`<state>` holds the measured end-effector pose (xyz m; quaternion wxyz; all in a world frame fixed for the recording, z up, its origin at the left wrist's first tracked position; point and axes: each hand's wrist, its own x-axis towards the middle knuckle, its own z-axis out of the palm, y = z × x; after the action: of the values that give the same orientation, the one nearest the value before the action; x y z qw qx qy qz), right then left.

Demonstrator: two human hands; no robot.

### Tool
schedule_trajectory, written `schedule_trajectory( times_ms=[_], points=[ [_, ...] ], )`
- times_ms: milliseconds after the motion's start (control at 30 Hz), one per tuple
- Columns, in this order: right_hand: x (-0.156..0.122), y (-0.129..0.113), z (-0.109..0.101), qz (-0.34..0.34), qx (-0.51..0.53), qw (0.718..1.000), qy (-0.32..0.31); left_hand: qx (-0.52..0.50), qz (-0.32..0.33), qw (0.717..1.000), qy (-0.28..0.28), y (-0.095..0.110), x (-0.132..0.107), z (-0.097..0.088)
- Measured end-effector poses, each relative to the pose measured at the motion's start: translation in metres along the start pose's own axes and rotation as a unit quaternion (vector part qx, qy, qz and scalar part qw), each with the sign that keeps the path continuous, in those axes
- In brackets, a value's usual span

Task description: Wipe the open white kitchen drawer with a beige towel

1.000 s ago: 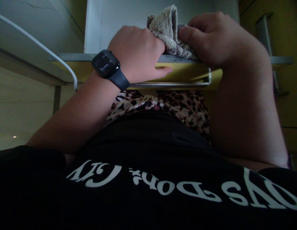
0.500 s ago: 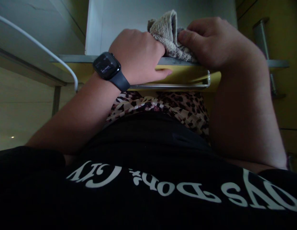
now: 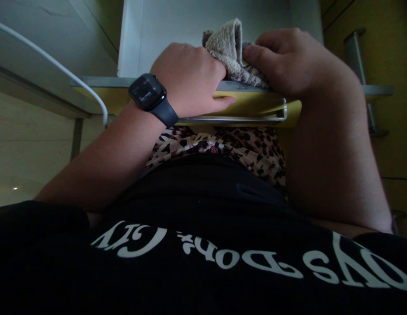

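A bunched grey-beige towelling cloth (image 3: 223,46) lies over the top edge of a pulled-out drawer's front (image 3: 255,99). My right hand (image 3: 285,61) is closed on the cloth's right side, its thumb pressed into the folds and its other fingers mostly hidden. Wearing a black watch, my left hand (image 3: 190,78) hooks over the same drawer edge, against the cloth's left side. Its thumb rests outside on the yellow face; the remaining fingers go down inside, out of sight. Below that thumb runs the drawer's metal handle (image 3: 236,119).
The drawer's pale interior (image 3: 177,22) extends away behind the hands. At the left, a white cable (image 3: 52,59) curves down beside a grey panel. Yellow cabinet fronts with a metal handle (image 3: 356,57) stand at the right. My lap is just below the drawer.
The drawer and both hands sit very slightly lower in the picture. Both grips and the cloth's folds look the same.
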<state>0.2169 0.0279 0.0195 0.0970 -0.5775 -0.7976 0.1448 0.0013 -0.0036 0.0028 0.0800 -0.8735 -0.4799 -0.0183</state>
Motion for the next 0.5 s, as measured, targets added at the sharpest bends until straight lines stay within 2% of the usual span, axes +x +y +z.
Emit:
schedule_trajectory(
  times_ms=[500],
  points=[
    [0.0000, -0.0003, 0.0006, 0.003, -0.009, 1.000, 0.006, -0.021, 0.000, 1.000, -0.007, 0.0002, 0.0002, -0.0015]
  ],
)
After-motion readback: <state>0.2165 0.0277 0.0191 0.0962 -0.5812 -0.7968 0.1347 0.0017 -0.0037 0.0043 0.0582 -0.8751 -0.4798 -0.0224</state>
